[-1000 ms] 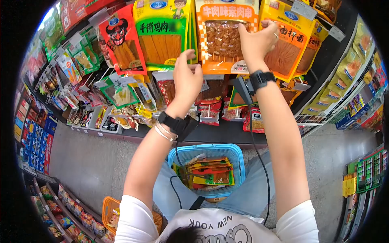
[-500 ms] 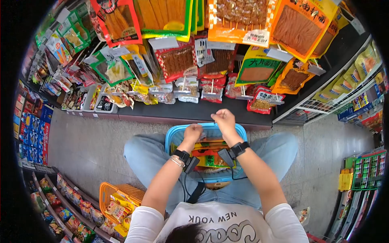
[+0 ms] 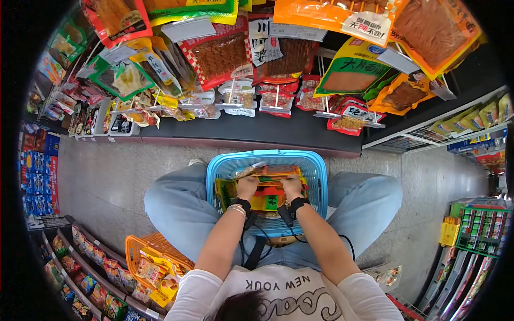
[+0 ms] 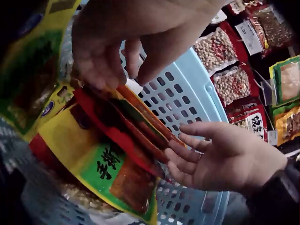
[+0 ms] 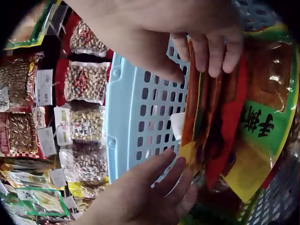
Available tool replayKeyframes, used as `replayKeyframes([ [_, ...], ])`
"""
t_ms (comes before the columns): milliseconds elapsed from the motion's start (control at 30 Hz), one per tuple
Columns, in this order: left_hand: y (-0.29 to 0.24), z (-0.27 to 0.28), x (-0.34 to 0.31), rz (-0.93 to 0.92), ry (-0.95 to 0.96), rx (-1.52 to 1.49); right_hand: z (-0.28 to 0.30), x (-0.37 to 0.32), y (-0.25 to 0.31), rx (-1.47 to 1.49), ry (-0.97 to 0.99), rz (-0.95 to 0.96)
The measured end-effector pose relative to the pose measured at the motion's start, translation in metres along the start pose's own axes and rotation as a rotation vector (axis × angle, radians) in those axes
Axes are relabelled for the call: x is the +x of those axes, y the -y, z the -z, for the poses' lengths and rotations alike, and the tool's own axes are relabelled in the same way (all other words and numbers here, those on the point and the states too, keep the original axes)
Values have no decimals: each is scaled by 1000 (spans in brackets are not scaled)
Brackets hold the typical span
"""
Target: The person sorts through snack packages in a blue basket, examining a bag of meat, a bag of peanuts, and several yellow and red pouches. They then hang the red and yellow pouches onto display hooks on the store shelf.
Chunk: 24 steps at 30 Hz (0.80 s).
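Both hands are down in a blue basket (image 3: pixel 320 179) of flat snack packs between the person's knees. The left hand (image 3: pixel 247 188) is at the left end of a row of packs standing on edge, its fingertips touching them. At the other end, the right hand (image 3: pixel 292 187) lays fairly straight fingers on the pack edges, thumb apart on the basket-wall side. Between the hands stand a red pack (image 5: pixel 230 126) and orange packs (image 5: pixel 191 110). A yellow and green pack (image 4: pixel 86 145) leans beside them. Packs deeper down are hidden.
Rows of hanging snack packs (image 3: pixel 219 53) fill the shelf in front, above a dark ledge (image 3: pixel 225 128). An orange basket (image 3: pixel 152 241) with yellow packs stands on the floor at left. Cables (image 3: pixel 350 243) run from the wrist cameras. Low shelves (image 3: pixel 101 267) curve around behind left.
Both hands came down from the hanging packs to above the blue basket, then into it, onto the packs. The head view has tilted down, so the shelf sits higher.
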<state>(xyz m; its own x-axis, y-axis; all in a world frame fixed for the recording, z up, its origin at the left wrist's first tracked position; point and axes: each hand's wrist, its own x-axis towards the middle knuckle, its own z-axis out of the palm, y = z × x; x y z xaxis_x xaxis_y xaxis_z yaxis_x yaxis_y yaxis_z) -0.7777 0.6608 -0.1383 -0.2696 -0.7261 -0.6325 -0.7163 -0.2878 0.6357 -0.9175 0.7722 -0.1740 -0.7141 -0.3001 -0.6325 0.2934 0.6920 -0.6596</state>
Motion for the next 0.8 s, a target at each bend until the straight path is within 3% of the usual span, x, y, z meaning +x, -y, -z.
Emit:
replayKeyframes([
  [33,-5,-1,-1,142,59,-136,3,-7,9,-52,-48,18],
  [133,0,-14,8,387,126,-474,-15,49,-41,85,-15,-107],
  [233,-8,-23,16,546,171,-696,14,13,20,304,102,-353],
  [333,8,-30,46,686,416,-897,23,18,25,322,149,-398],
  [433,13,-37,58,780,420,-1079,32,14,32,355,150,-415],
  [633,26,-46,69,749,301,-1028,36,32,29,297,168,-135],
  [800,-31,-29,21,670,225,-997,37,17,66,404,216,-14],
])
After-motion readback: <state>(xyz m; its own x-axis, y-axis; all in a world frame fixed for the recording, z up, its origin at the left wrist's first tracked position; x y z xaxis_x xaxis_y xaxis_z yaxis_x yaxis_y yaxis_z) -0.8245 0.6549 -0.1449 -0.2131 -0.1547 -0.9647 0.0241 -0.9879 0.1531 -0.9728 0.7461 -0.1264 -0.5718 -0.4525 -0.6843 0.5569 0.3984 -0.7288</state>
